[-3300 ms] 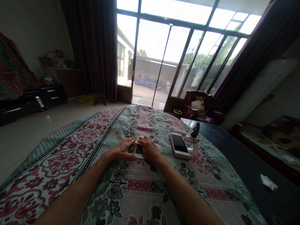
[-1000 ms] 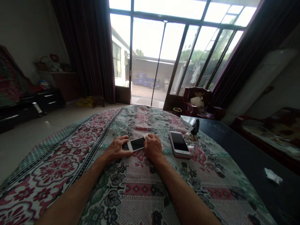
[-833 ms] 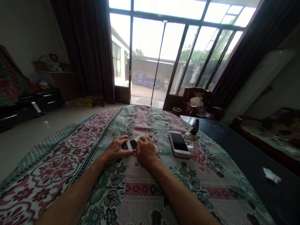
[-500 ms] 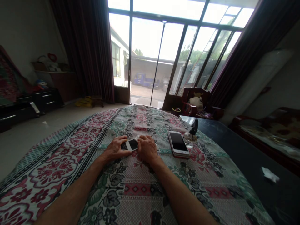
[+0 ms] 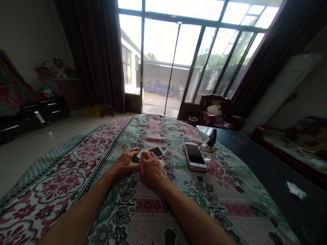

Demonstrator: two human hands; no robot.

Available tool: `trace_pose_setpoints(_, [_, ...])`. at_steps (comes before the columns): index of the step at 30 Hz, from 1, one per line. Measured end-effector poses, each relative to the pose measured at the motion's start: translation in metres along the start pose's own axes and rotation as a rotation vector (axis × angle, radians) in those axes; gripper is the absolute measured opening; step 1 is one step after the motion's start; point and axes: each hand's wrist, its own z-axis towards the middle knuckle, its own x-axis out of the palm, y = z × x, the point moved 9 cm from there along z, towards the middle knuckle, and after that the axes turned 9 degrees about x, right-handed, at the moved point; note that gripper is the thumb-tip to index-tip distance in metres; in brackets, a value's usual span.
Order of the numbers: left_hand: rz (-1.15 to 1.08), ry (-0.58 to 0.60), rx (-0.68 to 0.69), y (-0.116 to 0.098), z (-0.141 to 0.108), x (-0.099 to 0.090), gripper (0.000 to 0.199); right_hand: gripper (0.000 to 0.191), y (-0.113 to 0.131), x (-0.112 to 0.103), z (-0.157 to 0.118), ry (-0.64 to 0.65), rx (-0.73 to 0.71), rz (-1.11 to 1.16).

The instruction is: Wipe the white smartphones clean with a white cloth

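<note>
A white phone (image 5: 156,152) with a dark screen lies on the patterned cloth, partly covered by my hands. My left hand (image 5: 127,160) grips its left end between thumb and fingers. My right hand (image 5: 152,170) is closed and pressed on the phone's left part, beside the left fingertips. From under its palm side a bit of white tissue (image 5: 162,164) sticks out; the rest is hidden. To the right lies a larger white phone (image 5: 195,156), apparently stacked on another flat thing. Beside it a clear bottle with a black spray top (image 5: 211,139) rests on the cloth.
The flowered tablecloth (image 5: 153,224) covers the surface before me. A black table (image 5: 258,163) adjoins on the right, with a crumpled white tissue (image 5: 296,190) on it. Beyond stand a wooden chair (image 5: 214,110) and glass doors (image 5: 163,81).
My right hand has slid left along the phone toward my left hand, uncovering the right part of the dark screen. My left hand has stayed in place.
</note>
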Motion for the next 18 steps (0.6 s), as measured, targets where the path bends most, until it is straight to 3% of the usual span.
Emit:
trace_pose_setpoints(3, [-0.004, 0.006, 0.009, -0.002, 0.001, -0.001, 0.047, 0.023, -0.013, -0.001, 0.006, -0.009, 0.048, -0.014])
trace_pose_setpoints(10, [0.036, 0.039, 0.009, -0.006, 0.001, -0.002, 0.057, 0.026, -0.084, -0.021, 0.018, -0.081, 0.3, -0.088])
trace_pose_setpoints(14, [0.056, 0.083, 0.021, 0.0, 0.001, 0.003, 0.056, 0.024, -0.083, -0.023, 0.013, -0.102, 0.312, -0.109])
trace_pose_setpoints(18, [0.062, 0.126, 0.013, 0.007, 0.002, 0.008, 0.061, 0.023, -0.058, -0.02, 0.008, -0.111, 0.225, -0.092])
